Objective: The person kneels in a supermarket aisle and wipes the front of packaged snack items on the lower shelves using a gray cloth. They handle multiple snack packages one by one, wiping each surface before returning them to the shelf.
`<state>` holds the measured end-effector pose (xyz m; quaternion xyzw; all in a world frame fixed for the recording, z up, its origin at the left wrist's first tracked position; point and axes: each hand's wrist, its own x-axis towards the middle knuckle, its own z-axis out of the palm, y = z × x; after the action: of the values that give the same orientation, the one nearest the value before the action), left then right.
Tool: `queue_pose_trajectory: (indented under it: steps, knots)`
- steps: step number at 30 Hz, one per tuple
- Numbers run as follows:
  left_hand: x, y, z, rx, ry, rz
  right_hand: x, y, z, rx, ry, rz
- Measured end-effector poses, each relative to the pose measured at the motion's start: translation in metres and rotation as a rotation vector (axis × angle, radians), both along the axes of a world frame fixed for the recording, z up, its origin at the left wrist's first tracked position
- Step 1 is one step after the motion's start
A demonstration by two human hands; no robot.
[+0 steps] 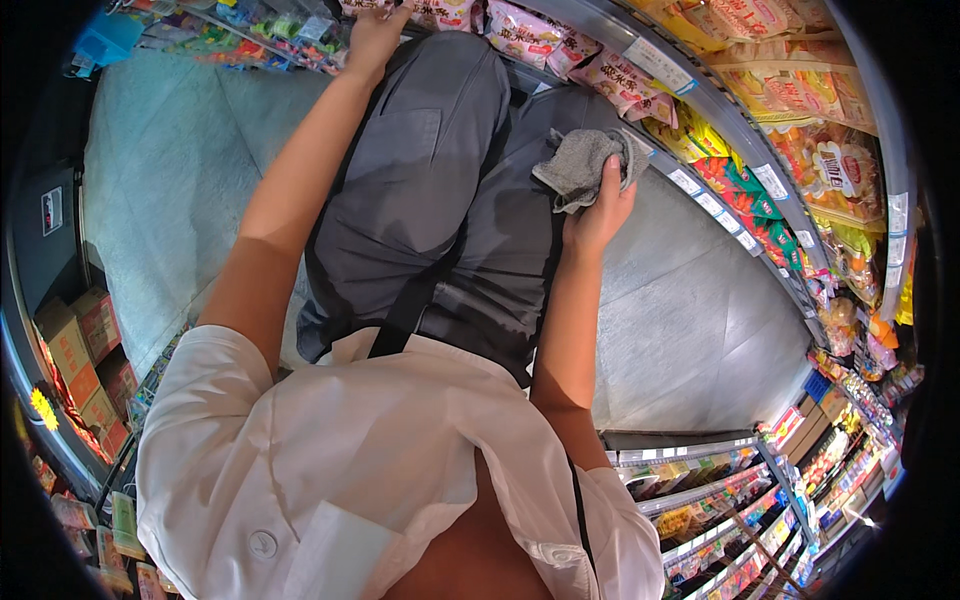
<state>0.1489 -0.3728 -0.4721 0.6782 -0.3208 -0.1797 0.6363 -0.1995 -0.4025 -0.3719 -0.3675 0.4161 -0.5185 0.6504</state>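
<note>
In my right hand (607, 202) is a crumpled grey cloth (589, 165), held above my right thigh beside the shelf edge. My left hand (377, 37) reaches to the lowest shelf at the top of the view and touches the pink snack bags (442, 13) there; whether its fingers grip a bag I cannot tell. More pink bags (525, 34) lie along the same shelf, to the right of my left hand. My knees, in dark grey trousers, are bent close against the shelf.
Shelves with price tags (660, 64) curve down the right side, holding yellow, red and green packets (739, 187). Hanging packets (277, 34) are at upper left. Cartons (79, 352) stand at far left. More stocked shelves (705, 510) rise behind me at lower right.
</note>
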Motion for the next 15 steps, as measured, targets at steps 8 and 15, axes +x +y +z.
queue_pose_trajectory:
  steps: [8, 15]
  knots:
    - [-0.047, -0.040, 0.084, 0.063, -0.893, -0.578, -0.005, -0.003, -0.005, 0.015, 0.003, 0.033]
    - [-0.050, -0.083, 0.060, 0.577, -0.995, -0.577, -0.003, -0.003, -0.004, 0.005, -0.040, 0.019]
